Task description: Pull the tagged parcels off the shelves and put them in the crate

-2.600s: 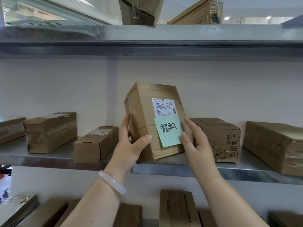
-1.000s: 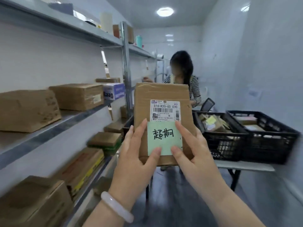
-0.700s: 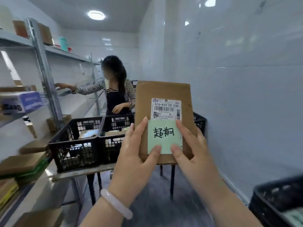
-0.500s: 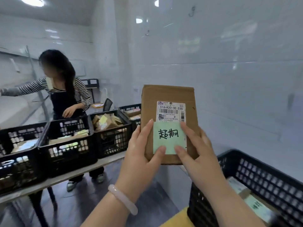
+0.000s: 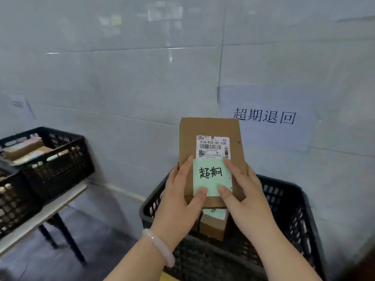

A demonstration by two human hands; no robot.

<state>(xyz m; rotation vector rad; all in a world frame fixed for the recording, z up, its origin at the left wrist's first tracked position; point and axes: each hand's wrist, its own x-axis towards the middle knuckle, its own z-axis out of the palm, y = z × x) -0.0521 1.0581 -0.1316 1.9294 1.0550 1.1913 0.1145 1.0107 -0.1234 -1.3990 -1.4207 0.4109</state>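
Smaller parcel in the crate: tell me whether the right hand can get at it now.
Probably not yet: the right hand holds the tagged parcel, which hangs right over the smaller parcel. Freed of it, the open-topped crate leaves the way clear.

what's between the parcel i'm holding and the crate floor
In the head view, another brown box sits in the crate under the held parcel.

We see soft, even light, glare patches on the wall [image 5: 162,16] (ceiling lamps, perhaps); left crates [image 5: 50,159] blur.
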